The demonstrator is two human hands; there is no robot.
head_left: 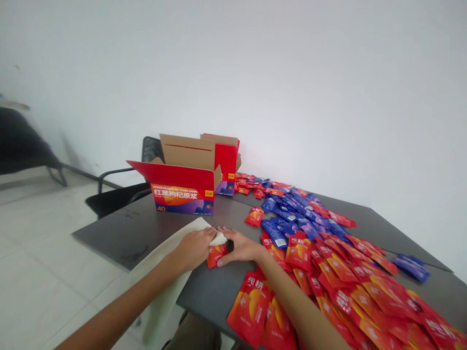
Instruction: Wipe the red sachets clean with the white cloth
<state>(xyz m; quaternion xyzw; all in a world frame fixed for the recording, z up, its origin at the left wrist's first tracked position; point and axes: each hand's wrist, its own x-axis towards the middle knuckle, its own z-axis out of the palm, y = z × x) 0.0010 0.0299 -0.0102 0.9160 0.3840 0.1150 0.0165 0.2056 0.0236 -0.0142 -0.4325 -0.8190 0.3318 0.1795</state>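
Note:
My left hand (195,248) is closed on a pale cream cloth (175,243), which drapes over the table's front edge. Under that cloth a red and orange pouch (216,253) partly shows, lying on the dark table. My right hand (242,245) curves around the pouch's right side, its thumb at the lower edge and its fingers on the cloth at the top. A small dark spot between thumb and fingers is too unclear to name. To the right spreads a large heap of red pouches (343,291), with blue pouches (292,211) behind.
An open printed carton (182,194) stands at the back left of the table (120,233), with a second carton (226,163) behind it. A black chair (109,194) is beyond the table's left edge. The white wall (310,87) rises behind.

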